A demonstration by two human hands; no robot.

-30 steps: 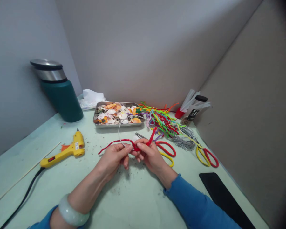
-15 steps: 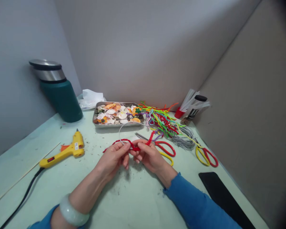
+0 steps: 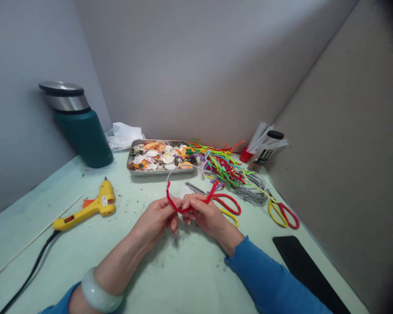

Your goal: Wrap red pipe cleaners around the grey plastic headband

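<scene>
Both hands pinch a red pipe cleaner [image 3: 169, 195] above the middle of the table. My left hand [image 3: 159, 216] has it between thumb and fingers, and one end curves up from there. From my right hand [image 3: 203, 213] the other end sticks up to the right. A thin whitish wire [image 3: 170, 170] arcs up behind the fingers, along the pipe cleaner; where it ends is hard to make out. Scissors with red and yellow handles [image 3: 235, 206] lie just behind my right hand, which covers part of them.
A metal tray [image 3: 150, 172] of shells stands at the back beside a heap of coloured pipe cleaners [image 3: 222, 168] and a grey wire coil [image 3: 257, 196]. Left are a yellow glue gun [image 3: 85, 214] and a green bottle [image 3: 85, 137]. More scissors [image 3: 283, 214] and a black strip [image 3: 309, 270] lie right.
The left end of the red pipe cleaner has swung up from lying out to the left and now follows the wire's curve. Both hands stay in about the same place.
</scene>
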